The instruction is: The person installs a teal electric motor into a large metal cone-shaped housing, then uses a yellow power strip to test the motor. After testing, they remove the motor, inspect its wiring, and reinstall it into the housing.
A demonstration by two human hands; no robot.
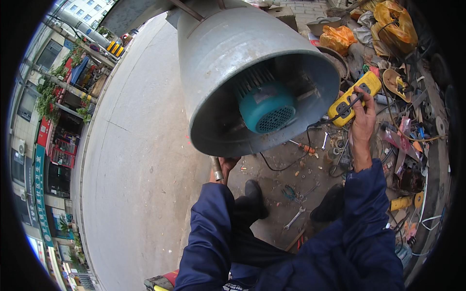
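Observation:
A large grey metal fan housing, shaped like a bell, tilts with its wide mouth toward me. Inside its mouth sits a teal electric motor with a vented end cover. My left hand is under the housing's lower rim, its fingers mostly hidden. Beside that hand a short metal tube sticks out. My right hand pinches a black cord at a yellow power strip. From there the cord loops down below the housing. The cord's end is hidden by my fingers.
Around my shoes lie a spanner, pliers and an orange-handled screwdriver. Cluttered parts and orange plastic bags fill the right side. A paved road runs along the left, with shopfronts beyond.

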